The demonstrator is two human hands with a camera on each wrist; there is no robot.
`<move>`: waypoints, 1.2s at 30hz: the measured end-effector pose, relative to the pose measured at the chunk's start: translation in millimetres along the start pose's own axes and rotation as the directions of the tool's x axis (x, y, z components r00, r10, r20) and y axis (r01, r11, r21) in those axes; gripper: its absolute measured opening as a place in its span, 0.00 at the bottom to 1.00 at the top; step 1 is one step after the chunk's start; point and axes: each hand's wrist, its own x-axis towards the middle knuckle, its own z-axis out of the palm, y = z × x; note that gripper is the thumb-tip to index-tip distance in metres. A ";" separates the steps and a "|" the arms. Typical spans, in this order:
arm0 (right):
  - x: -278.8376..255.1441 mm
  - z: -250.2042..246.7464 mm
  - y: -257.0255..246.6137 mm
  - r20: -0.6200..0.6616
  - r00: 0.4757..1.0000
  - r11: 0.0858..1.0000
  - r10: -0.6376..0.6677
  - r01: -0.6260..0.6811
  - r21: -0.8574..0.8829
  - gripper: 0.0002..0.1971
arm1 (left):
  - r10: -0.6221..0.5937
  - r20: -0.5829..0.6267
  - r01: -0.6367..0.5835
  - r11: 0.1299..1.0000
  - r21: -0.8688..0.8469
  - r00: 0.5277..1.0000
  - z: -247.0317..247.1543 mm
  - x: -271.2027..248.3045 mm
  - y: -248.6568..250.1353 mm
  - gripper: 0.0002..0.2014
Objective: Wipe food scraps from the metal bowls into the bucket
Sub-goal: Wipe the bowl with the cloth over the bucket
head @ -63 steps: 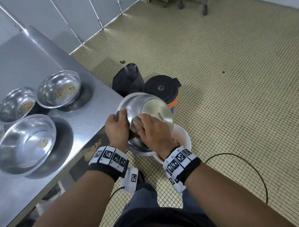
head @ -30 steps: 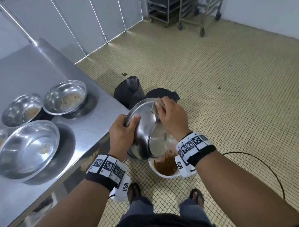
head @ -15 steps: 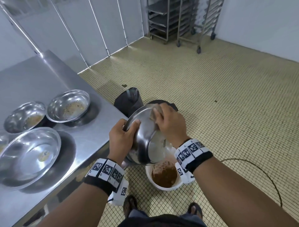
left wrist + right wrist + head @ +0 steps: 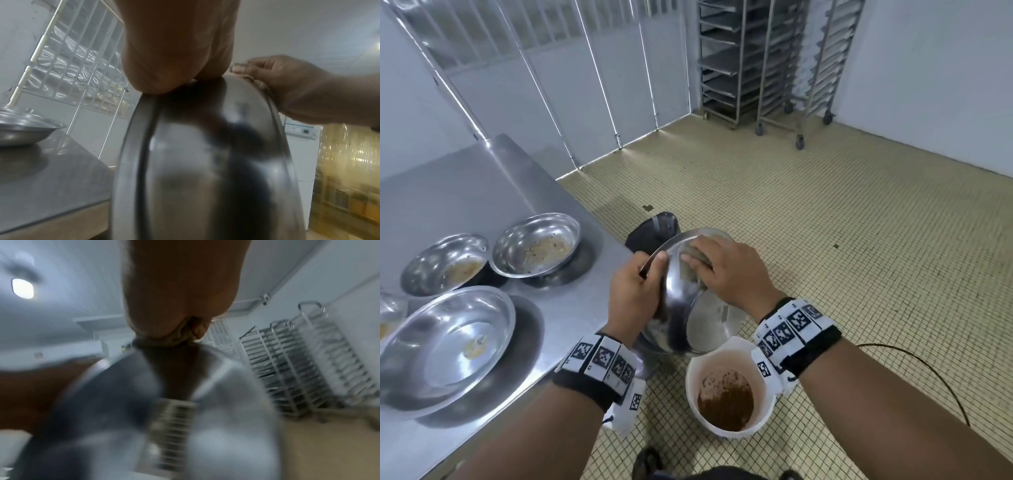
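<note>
White bucket (image 4: 726, 353), brown scraps (image 4: 726, 401)

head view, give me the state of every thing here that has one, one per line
held bowl: tilted on edge over the bucket, off the table
left hand: grips the held bowl's rim
right hand: presses a cloth inside the held bowl
bucket: upright on the floor, brown scraps inside
two small bowls: upright on the table, residue inside
large bowl: upright, a few scraps inside

Open floor (image 4: 859, 240) lay right of the bucket (image 4: 726, 428); the table (image 4: 571, 308) edge and a black bin (image 4: 650, 233) crowded its left
</note>
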 end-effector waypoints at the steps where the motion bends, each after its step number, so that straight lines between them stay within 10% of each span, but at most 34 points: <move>1: -0.6 -0.7 9.7 -0.005 0.997 0.996 0.075 -0.076 -0.052 0.18 | 0.004 0.004 -0.004 1.000 0.015 1.000 -2.5 0.7 1.5 0.21; 4: 2.1 -10.5 42.5 -0.005 0.942 0.928 0.336 -0.332 -0.169 0.17 | 0.022 -0.008 -0.021 0.999 0.034 1.000 -10.5 1.4 4.8 0.21; 8: 6.9 -16.1 32.9 -0.263 0.927 0.962 0.266 -0.274 0.006 0.14 | 0.037 -0.030 -0.037 0.999 -0.014 0.999 -13.7 6.4 11.2 0.23; 18: -55.3 12.0 59.9 0.001 0.858 0.851 0.514 -0.509 -0.133 0.28 | 0.014 -0.036 -0.019 0.988 -0.155 0.999 -19.2 13.6 12.2 0.22; 22: -20.9 -12.8 41.0 -0.120 0.904 0.910 0.410 -0.396 0.124 0.16 | 0.071 0.005 -0.070 0.996 -0.061 0.997 -12.3 11.7 18.1 0.21; 26: 14.9 -41.2 3.1 0.033 0.991 0.947 0.131 -0.135 0.291 0.13 | 0.134 0.034 -0.132 0.990 -0.051 0.990 -8.2 15.1 25.4 0.20; 36: 35.0 -71.5 12.0 0.192 0.963 0.933 0.190 -0.238 0.272 0.12 | 0.211 0.031 -0.204 0.967 -0.153 0.977 -21.2 20.0 38.5 0.18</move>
